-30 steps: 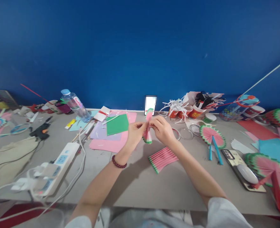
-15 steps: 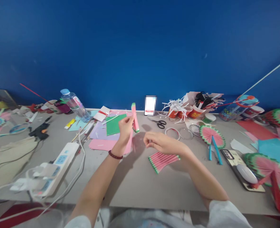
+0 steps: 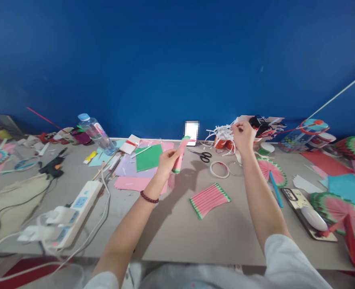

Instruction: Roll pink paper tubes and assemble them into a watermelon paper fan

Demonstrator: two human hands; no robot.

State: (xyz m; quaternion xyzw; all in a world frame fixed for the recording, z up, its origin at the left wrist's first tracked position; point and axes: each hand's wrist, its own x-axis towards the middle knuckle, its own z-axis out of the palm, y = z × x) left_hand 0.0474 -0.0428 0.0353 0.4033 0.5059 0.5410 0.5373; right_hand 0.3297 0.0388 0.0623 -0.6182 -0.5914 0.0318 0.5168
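Observation:
My left hand [image 3: 168,161] pinches a folded pink-and-green pleated paper [image 3: 180,157], held upright above the middle of the table. At the back right, my right hand [image 3: 243,135] is raised beside a paper cup of white paper strips [image 3: 222,134]. Its thumb and fingertips are pressed together, and I cannot make out what they hold, if anything. A second pleated pink paper with green edges [image 3: 210,200] lies spread on the table between my arms. Black scissors [image 3: 205,156] rest behind it, near two rolls of tape [image 3: 220,169].
Coloured paper sheets [image 3: 149,157], a tilted water bottle [image 3: 96,134] and a power strip [image 3: 80,212] with loose cables lie left. At right are a finished watermelon fan [image 3: 272,170] and a phone [image 3: 298,204] under a white mouse [image 3: 313,218]. A lit screen [image 3: 191,131] leans on the blue wall.
My right hand has gone from above the flat pleated paper to the cups at the back right. My left hand has shifted slightly right, and the folded paper now leans right.

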